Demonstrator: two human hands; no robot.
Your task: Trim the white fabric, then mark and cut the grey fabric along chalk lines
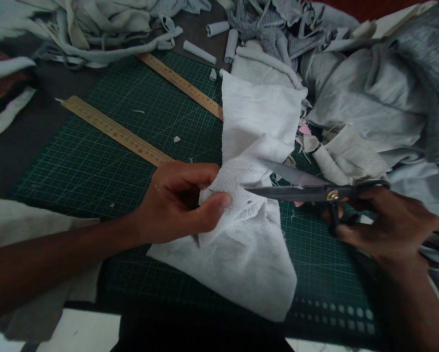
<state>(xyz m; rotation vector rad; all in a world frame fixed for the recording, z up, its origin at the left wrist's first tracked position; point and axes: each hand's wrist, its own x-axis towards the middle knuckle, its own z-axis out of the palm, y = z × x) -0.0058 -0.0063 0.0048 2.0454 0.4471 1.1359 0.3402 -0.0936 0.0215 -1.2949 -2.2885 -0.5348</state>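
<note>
A piece of white fabric point(248, 274) hangs over the middle of the green cutting mat point(124, 132), bunched where my left hand point(182, 200) pinches it between thumb and fingers. My right hand point(391, 220) grips black-handled scissors point(300, 190) by their loops. The blades are parted and point left, their tips at the bunched cloth close to my left thumb. A small dark mark or hole shows in the fabric just below the lower blade. Behind my hands, more white cloth point(259, 107) lies flat on the mat.
Two wooden rulers point(112, 127) lie slanted across the mat's left side. Heaped grey fabric point(369, 93) covers the right, with small cloth scraps point(355, 151) beside it. Pale fabric strips point(105, 29) pile up at the back left. Short rolled pieces point(200, 51) lie near the mat's far edge.
</note>
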